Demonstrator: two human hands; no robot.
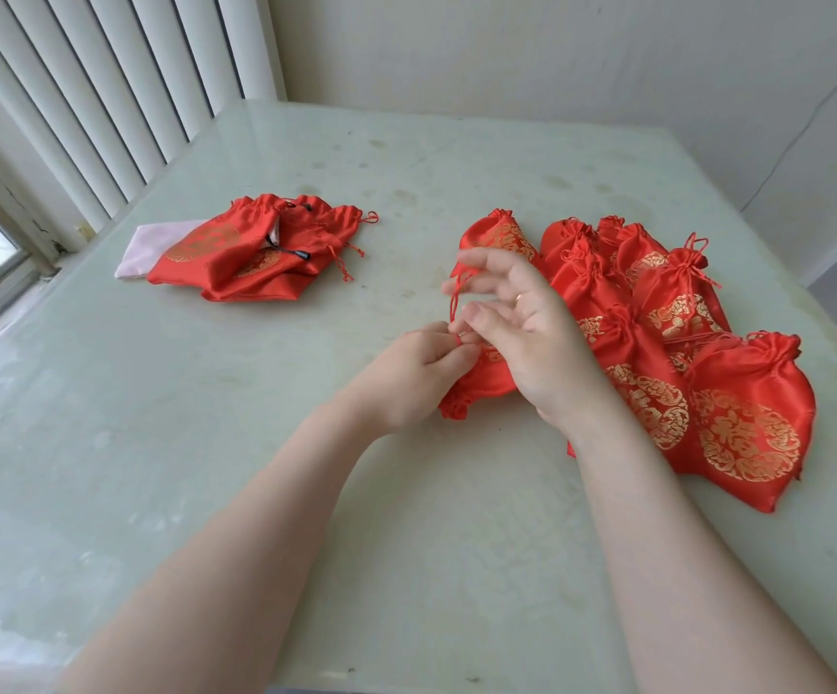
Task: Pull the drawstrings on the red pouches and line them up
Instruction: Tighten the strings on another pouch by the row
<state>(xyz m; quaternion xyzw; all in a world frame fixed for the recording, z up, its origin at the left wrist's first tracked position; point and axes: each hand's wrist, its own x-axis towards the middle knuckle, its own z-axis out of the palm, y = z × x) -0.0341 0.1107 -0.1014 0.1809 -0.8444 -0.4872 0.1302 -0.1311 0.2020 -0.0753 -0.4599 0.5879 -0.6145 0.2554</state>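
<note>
A red satin pouch [481, 380] with gold print lies under my hands at the table's middle. My left hand [419, 370] pinches its gathered mouth and red drawstring [454, 305]. My right hand [521, 318] hovers above it with fingers spread, the string looped up over its forefinger and thumb. To the right, several cinched red pouches [737, 418] lie overlapping in rows. A loose heap of open red pouches [256, 252] sits at the left rear.
The pale green glass table [206, 418] stretches wide in front and to the left. A pink cloth [153, 250] lies under the left heap. Vertical blinds [106, 92] and a window are at the left; white walls stand behind.
</note>
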